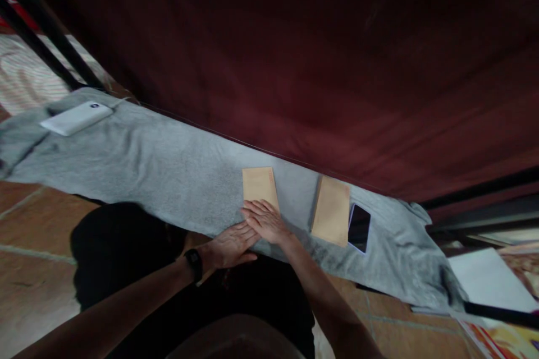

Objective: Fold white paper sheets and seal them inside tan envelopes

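A brown paper envelope (258, 182) lies on the grey cloth in front of me. My right hand (265, 221) rests flat on its lower part, fingers stretched out and pointing left. My left hand (233, 244), with a dark watch on the wrist, lies flat at the cloth's near edge, its fingertips meeting those of my right hand. Neither hand grasps anything. To the right sits a stack of similar brown envelopes (332, 210), with a dark-screened phone (359, 228) close beside it.
The grey cloth (168, 160) covers a long narrow surface. A white device (78, 118) with a cable lies at its left end. Behind hangs a dark red curtain (295, 67). White paper (492, 280) and printed sheets are at the lower right.
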